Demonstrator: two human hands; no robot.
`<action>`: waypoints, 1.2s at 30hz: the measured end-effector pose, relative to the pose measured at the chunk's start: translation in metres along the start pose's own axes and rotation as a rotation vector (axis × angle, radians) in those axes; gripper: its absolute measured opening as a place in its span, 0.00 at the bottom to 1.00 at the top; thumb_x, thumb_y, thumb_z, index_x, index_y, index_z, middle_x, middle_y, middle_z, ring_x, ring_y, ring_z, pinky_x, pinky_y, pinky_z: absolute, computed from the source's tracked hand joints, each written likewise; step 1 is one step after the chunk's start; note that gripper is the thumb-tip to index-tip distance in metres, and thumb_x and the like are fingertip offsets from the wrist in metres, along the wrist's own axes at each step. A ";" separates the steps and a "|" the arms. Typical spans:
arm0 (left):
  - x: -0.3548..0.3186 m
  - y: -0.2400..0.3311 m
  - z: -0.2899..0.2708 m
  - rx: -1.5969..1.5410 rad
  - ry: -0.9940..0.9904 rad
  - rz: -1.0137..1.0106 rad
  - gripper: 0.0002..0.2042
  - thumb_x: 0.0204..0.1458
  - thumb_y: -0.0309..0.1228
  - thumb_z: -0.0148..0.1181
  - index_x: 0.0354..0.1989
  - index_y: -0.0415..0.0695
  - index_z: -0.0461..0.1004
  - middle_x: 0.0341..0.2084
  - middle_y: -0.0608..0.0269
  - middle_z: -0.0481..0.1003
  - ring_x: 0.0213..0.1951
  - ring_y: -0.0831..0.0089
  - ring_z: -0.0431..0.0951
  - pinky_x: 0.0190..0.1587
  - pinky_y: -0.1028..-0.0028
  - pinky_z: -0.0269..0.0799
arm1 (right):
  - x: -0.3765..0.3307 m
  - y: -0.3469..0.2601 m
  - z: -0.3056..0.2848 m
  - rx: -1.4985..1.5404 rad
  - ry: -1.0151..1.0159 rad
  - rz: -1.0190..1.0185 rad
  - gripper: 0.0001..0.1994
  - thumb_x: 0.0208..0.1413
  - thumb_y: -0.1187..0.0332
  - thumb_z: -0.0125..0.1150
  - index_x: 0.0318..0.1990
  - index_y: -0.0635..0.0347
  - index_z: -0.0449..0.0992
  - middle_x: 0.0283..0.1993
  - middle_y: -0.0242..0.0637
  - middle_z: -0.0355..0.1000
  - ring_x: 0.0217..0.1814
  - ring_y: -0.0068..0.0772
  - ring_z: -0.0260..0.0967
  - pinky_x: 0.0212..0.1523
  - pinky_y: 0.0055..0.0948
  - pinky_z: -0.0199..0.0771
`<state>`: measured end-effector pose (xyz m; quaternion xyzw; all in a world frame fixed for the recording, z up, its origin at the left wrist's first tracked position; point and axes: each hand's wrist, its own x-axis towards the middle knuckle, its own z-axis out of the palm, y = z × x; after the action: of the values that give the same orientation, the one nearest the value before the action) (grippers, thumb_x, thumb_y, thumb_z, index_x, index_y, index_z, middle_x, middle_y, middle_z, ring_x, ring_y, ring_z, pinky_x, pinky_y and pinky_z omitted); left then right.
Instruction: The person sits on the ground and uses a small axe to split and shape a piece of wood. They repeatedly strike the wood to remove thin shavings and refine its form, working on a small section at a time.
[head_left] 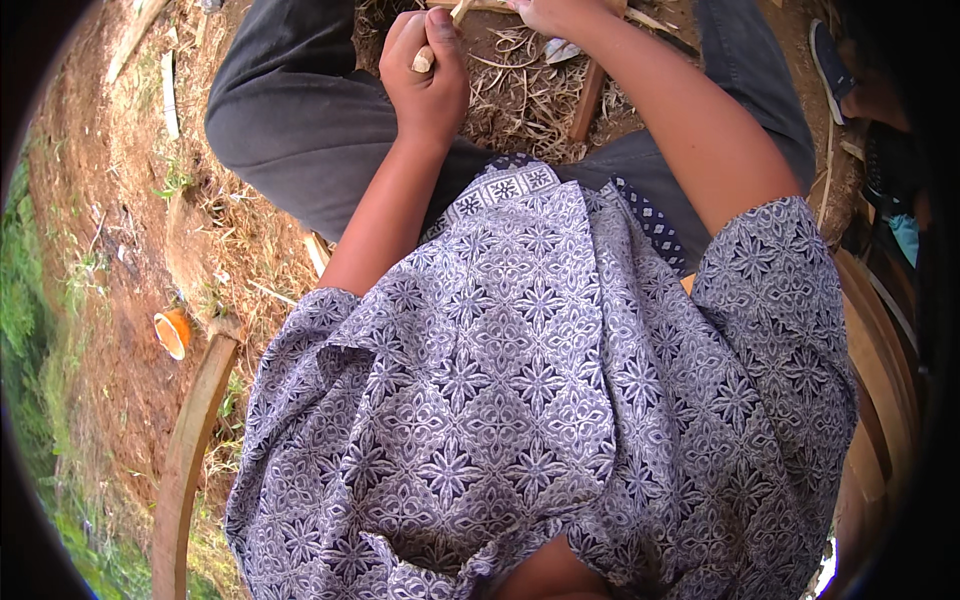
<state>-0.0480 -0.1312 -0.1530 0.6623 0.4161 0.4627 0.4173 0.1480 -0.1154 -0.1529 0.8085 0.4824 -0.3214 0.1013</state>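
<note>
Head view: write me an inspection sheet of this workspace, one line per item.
Surface: bare reddish earth with dry grass; no table seen.
Job's things: a pale wooden stick stands in the left fist; a thin strip runs up from it toward the top edge.
Clutter: dry shavings between the knees, a brown wooden slat among them, an orange cup on the ground, a curved wooden plank at lower left.
Grippers: left hand closed around the stick; right hand at the top edge, mostly cut off, grip unclear.
Cables: nothing seen.
Surroundings: green grass at the left rim; a dark shoe at upper right.
</note>
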 end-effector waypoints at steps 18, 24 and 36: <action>0.001 -0.009 0.002 0.091 -0.076 0.030 0.21 0.69 0.35 0.55 0.22 0.36 0.74 0.26 0.59 0.76 0.27 0.69 0.76 0.32 0.69 0.68 | -0.001 0.024 -0.004 0.032 -0.043 -0.048 0.18 0.61 0.46 0.59 0.45 0.46 0.84 0.49 0.43 0.82 0.52 0.49 0.80 0.53 0.50 0.77; -0.001 -0.008 0.003 0.132 -0.104 0.087 0.19 0.68 0.35 0.56 0.25 0.35 0.75 0.26 0.57 0.77 0.29 0.66 0.76 0.34 0.67 0.69 | -0.002 -0.002 -0.008 -0.096 -0.015 0.054 0.19 0.65 0.47 0.55 0.51 0.46 0.84 0.53 0.43 0.81 0.56 0.49 0.79 0.56 0.51 0.76; 0.001 -0.006 0.005 0.152 -0.101 0.148 0.16 0.67 0.33 0.56 0.29 0.35 0.78 0.28 0.55 0.78 0.31 0.64 0.77 0.36 0.67 0.71 | 0.001 0.017 -0.015 0.066 -0.034 -0.034 0.17 0.61 0.49 0.59 0.47 0.48 0.84 0.52 0.45 0.81 0.54 0.50 0.79 0.56 0.52 0.76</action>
<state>-0.0444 -0.1288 -0.1595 0.7435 0.3782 0.4254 0.3509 0.1686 -0.1165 -0.1440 0.7975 0.4835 -0.3524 0.0772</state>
